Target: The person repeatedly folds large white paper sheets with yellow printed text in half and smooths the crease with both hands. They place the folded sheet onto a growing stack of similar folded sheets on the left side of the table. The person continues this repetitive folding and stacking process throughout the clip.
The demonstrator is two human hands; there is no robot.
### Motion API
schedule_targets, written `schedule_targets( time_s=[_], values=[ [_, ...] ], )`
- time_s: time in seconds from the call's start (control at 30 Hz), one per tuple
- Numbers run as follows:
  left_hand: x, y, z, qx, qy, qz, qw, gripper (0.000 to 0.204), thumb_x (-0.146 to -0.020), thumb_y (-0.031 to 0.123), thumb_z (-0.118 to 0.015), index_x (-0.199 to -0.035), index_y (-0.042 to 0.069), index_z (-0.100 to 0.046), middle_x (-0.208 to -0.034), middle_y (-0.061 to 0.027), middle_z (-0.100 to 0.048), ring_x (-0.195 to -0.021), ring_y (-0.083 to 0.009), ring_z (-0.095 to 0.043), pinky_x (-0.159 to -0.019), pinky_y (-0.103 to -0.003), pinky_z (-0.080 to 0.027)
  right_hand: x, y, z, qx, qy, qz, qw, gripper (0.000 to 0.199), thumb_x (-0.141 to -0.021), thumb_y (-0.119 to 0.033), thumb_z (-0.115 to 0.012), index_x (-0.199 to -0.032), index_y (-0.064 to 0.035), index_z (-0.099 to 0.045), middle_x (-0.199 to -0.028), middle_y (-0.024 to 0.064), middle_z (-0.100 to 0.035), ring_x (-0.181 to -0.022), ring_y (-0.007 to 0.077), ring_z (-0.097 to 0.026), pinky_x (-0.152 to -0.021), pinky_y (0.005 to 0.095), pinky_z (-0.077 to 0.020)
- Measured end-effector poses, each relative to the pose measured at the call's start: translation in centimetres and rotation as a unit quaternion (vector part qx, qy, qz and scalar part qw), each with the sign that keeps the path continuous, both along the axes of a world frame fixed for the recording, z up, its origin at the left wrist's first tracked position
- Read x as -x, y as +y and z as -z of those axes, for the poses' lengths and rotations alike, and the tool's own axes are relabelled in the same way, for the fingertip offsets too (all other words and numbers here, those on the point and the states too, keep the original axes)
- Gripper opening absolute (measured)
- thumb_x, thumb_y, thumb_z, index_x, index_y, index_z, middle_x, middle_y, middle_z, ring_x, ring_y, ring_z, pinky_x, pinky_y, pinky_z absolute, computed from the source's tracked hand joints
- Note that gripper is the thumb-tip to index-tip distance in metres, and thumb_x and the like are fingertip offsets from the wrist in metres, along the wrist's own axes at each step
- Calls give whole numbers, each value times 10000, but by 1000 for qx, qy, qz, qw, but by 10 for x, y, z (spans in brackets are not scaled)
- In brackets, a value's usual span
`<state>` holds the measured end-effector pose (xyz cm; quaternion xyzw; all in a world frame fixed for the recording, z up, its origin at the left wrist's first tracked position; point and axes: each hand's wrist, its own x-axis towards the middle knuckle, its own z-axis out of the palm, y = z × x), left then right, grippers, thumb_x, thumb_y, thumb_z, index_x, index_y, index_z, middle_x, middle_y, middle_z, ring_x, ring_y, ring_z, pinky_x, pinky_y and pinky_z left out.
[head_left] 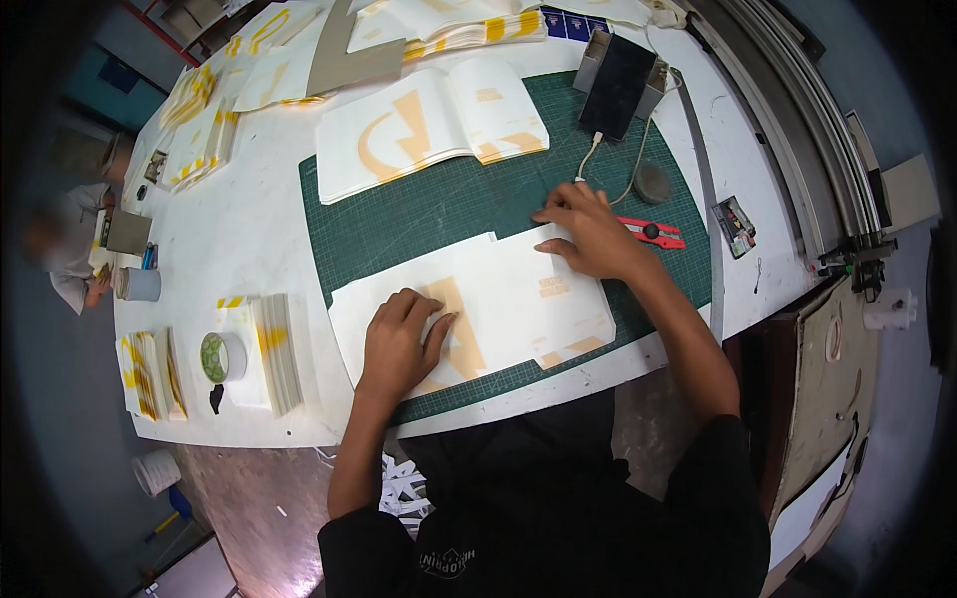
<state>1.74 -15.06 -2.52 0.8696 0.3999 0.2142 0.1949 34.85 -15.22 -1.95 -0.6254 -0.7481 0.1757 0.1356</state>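
Note:
A white die-cut sheet (508, 289) with pale orange print and notched edges lies on the green cutting mat (399, 219) in front of me. My left hand (404, 339) rests on its left half, fingers bent and thumb a little apart, gripping nothing. At the upper right edge is my right hand (588, 234), its thumb on the sheet and its forefinger over the mat just beyond, with a gap between them. A red cutter (653, 233) with a black knob lies right beside that hand. Beyond the sheet sits a stack of similar printed sheets (389, 140).
A dark phone (616, 88) with a cable leans on a stand at the back right. Bundles of yellow-marked sheets (274, 349) and a tape roll (222, 357) are at left. A grey board (344, 60) lies at the back. Another person (80, 239) is at the far left.

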Motion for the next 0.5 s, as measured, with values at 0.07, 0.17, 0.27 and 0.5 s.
schedule_targets(
  time_s=[0.07,0.17,0.27,0.5],
  values=[
    [0,-2,1,-5,-1,-3,1000,199,-885,148,-818,-1006,22,-724,-953,-116,-653,-868,-308,-666,-808,-414,-551,-1,1,0,2,9,-2,1000,410,-853,-210,-863,-1224,-59,-773,-1179,86,-619,-1164,246,-547,-1057,414,-379],
    [0,-5,4,-5,-3,-6,1000,245,-866,141,-834,-1038,29,-701,-987,-113,-633,-919,-305,-650,-840,-421,-536,-1,0,-1,0,14,-5,1000,354,-855,-206,-863,-1170,-61,-791,-1163,85,-637,-1170,246,-555,-1042,408,-381],
    [0,-6,10,-6,-7,-8,1000,275,-856,136,-840,-1058,34,-684,-1001,-113,-622,-938,-304,-632,-848,-423,-513,0,-2,-1,-12,20,0,1000,320,-851,-191,-866,-1135,-59,-803,-1146,87,-655,-1160,243,-566,-1027,401,-383],
    [0,-8,16,-18,-19,-13,1000,270,-859,125,-833,-1059,30,-679,-1004,-120,-608,-940,-311,-611,-837,-427,-480,2,-6,-1,-67,31,-7,997,289,-815,-167,-884,-1073,-51,-824,-1052,60,-662,-1054,220,-580,-980,378,-390]
  ],
)
